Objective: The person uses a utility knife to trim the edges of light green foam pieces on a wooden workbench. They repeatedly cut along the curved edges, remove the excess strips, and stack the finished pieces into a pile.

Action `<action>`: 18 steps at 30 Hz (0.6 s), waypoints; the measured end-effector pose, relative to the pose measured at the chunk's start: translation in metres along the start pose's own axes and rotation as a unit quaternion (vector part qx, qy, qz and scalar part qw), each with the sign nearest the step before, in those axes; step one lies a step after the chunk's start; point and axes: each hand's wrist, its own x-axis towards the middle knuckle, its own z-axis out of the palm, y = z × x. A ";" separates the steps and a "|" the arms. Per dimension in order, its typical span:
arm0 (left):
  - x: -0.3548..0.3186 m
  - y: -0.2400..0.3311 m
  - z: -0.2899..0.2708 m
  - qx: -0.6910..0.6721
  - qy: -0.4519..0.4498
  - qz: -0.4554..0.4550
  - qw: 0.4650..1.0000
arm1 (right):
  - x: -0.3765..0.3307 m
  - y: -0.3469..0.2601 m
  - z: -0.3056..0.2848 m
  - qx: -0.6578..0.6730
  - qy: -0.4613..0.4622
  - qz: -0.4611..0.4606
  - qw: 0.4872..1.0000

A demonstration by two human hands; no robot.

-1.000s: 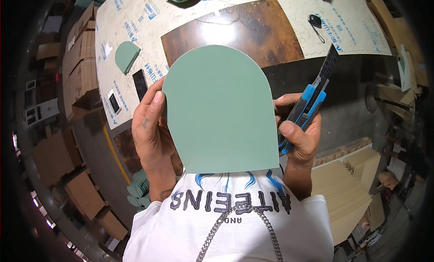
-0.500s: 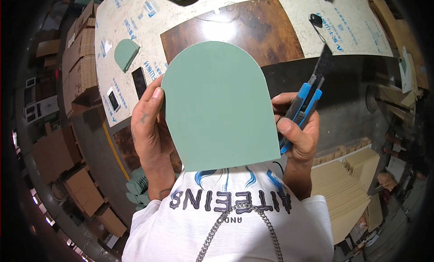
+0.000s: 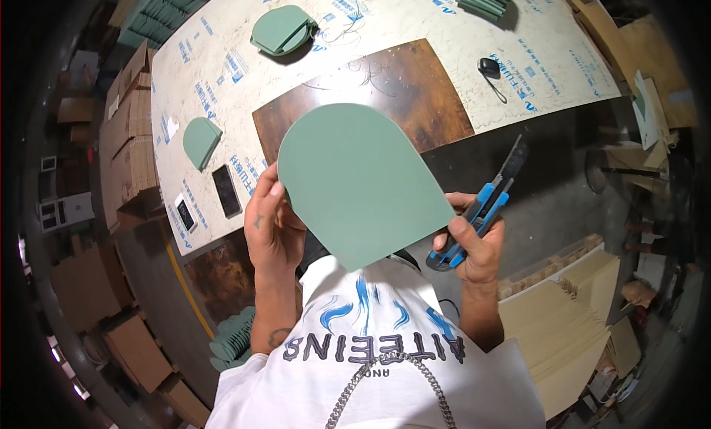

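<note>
Fingers (image 3: 268, 195) of our left hand (image 3: 272, 229) pinch the flat green arch-shaped foam panel (image 3: 355, 181) by its left edge, held above the counter (image 3: 222, 66); our right hand (image 3: 474, 244) curls tightly around a blue-and-black utility knife (image 3: 485, 207) just beside the panel.

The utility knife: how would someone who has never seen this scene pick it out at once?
Start from the big green arch-shaped panel held up in front of the person's chest. At its lower right edge, the right hand grips the utility knife. It is the only blue-and-black tool, its dark blade end pointing up and away.
</note>
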 end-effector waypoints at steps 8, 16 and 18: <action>-0.013 0.005 -0.021 0.090 -0.062 -0.018 0.994 | 0.039 -0.020 0.009 -0.072 0.025 -0.087 0.993; -0.019 0.000 -0.025 0.106 -0.089 -0.032 0.990 | 0.061 -0.020 0.016 -0.091 0.009 -0.095 0.991; -0.018 -0.002 -0.027 0.120 -0.089 -0.037 0.988 | 0.064 -0.021 0.014 -0.103 0.010 -0.090 0.991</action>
